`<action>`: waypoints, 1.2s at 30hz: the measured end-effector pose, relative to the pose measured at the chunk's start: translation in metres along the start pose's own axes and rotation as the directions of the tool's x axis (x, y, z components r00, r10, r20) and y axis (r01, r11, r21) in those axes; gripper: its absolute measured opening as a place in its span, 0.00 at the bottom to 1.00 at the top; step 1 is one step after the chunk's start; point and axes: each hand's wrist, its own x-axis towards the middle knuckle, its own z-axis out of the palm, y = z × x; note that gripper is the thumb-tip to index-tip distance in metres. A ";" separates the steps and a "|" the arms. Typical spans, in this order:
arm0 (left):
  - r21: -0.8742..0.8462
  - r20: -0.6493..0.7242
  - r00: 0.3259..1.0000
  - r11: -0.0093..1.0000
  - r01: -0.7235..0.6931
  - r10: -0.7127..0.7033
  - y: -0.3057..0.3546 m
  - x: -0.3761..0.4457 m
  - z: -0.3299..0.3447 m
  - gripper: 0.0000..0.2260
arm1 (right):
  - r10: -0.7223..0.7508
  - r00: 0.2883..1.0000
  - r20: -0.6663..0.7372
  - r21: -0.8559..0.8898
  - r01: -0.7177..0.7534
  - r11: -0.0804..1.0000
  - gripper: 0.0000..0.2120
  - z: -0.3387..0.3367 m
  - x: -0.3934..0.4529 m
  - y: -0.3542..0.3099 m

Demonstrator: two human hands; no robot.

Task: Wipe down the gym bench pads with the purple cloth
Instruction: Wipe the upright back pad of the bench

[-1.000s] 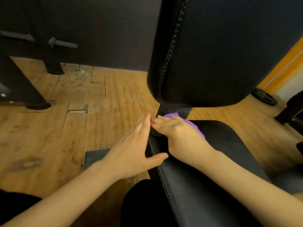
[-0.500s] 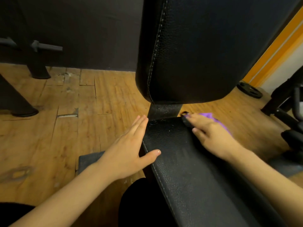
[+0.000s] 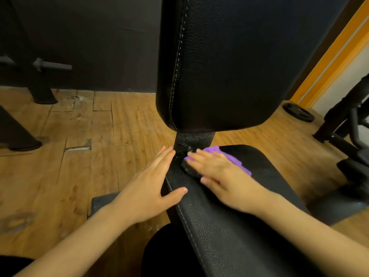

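The black seat pad of the gym bench runs from the lower right up to the middle. Its upright back pad fills the top centre. My right hand lies flat with straight fingers on the purple cloth, pressing it onto the far end of the seat pad near the metal joint. Most of the cloth is hidden under that hand. My left hand rests open against the seat pad's left edge, its thumb lying on top of the pad.
Worn wooden floor spreads to the left. Black frame legs stand at the far left. A weight plate lies on the floor at the right, beside another machine's black frame. A dark wall closes the back.
My right hand slid the purple cloth to the right along the pad's far end, then back left toward the joint. My left hand stayed on the left edge.
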 end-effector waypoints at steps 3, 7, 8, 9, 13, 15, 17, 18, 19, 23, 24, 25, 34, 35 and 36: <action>-0.019 0.070 0.998 1.000 0.007 -0.006 0.002 0.000 -0.008 0.45 | -0.046 0.998 0.030 0.004 0.046 0.999 0.24 -0.008 -0.008 0.018; -0.025 0.237 0.971 0.999 0.039 -0.032 0.002 0.000 -0.025 0.50 | 0.114 0.993 -0.007 0.000 -0.114 0.993 0.23 -0.021 -0.003 0.036; -0.005 0.261 0.965 0.999 0.041 -0.038 0.001 0.001 -0.026 0.52 | 0.095 0.995 0.011 -0.021 -0.095 0.995 0.23 -0.017 0.005 0.028; 0.012 0.277 0.960 0.999 0.043 -0.045 0.000 0.002 -0.028 0.53 | 0.059 0.998 0.030 -0.050 -0.057 0.997 0.23 -0.013 0.013 0.017; -0.009 0.294 0.954 0.998 0.059 -0.054 -0.006 0.008 -0.030 0.55 | -0.090 0.992 0.088 -0.063 0.095 0.993 0.25 -0.002 0.024 -0.018; -0.002 0.294 0.955 0.999 0.047 -0.044 -0.007 0.010 -0.030 0.55 | -0.110 0.989 0.095 -0.020 0.112 0.993 0.25 -0.002 0.009 -0.016; 0.009 0.294 0.955 0.999 0.034 -0.035 -0.007 0.011 -0.031 0.56 | -0.098 0.992 0.079 0.057 0.093 0.994 0.23 -0.005 -0.009 -0.002; 0.024 0.300 0.954 0.999 0.025 -0.031 -0.006 0.010 -0.031 0.55 | -0.043 0.997 0.057 0.091 0.037 0.995 0.23 -0.007 -0.017 0.010; 0.041 0.304 0.952 0.999 0.012 -0.024 -0.004 0.009 -0.031 0.54 | 0.052 0.998 0.026 0.111 -0.055 0.992 0.23 -0.011 -0.024 0.024; 0.037 0.219 0.976 0.999 -0.022 0.014 0.002 0.006 -0.022 0.46 | 0.463 0.879 -0.111 0.071 -0.458 0.886 0.24 -0.029 -0.044 0.061; 0.051 0.186 0.982 0.998 -0.021 0.012 0.003 0.007 -0.018 0.45 | 0.489 0.864 -0.121 0.050 -0.486 0.872 0.24 -0.026 -0.043 0.058; 0.073 0.161 0.987 0.997 -0.014 0.002 0.005 0.008 -0.016 0.45 | 0.481 0.870 -0.107 0.024 -0.481 0.876 0.24 -0.020 -0.041 0.048; 0.442 0.147 0.982 0.896 0.040 -0.116 0.028 0.019 -0.021 0.41 | 0.522 0.829 -0.200 0.089 -0.515 0.853 0.23 -0.016 -0.044 0.084; 0.471 0.146 0.983 0.882 0.030 -0.112 0.032 0.021 -0.020 0.41 | 0.550 0.807 -0.216 0.063 -0.550 0.833 0.21 -0.014 -0.036 0.093; 0.488 0.154 0.983 0.873 0.012 -0.099 0.036 0.023 -0.018 0.40 | 0.571 0.788 -0.229 0.033 -0.580 0.814 0.20 -0.011 -0.026 0.096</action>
